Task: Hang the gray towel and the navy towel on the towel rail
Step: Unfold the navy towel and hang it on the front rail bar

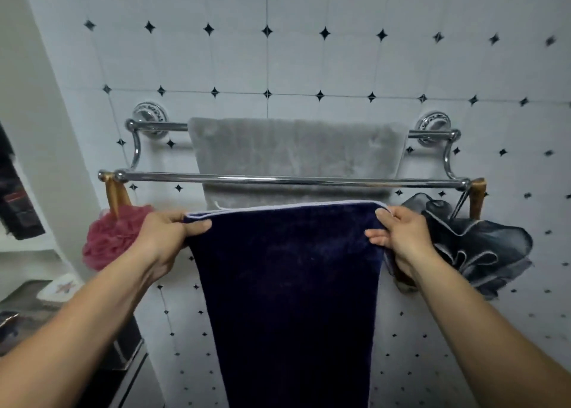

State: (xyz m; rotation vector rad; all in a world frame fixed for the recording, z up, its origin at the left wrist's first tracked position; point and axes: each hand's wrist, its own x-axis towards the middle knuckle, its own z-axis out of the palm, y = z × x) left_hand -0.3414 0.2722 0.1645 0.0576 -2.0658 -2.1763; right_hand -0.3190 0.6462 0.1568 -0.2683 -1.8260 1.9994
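Observation:
A chrome double towel rail is fixed to the tiled wall. The gray towel hangs over its back bar, draped behind the front bar. I hold the navy towel stretched flat just below the front bar, its pale-edged top border level. My left hand grips the towel's top left corner. My right hand grips the top right corner. The rest of the navy towel hangs straight down between my forearms.
A pink bath pouf hangs at the rail's left end and a dark gray pouf at its right end, each beside one of my hands. A shelf with small items sits at lower left.

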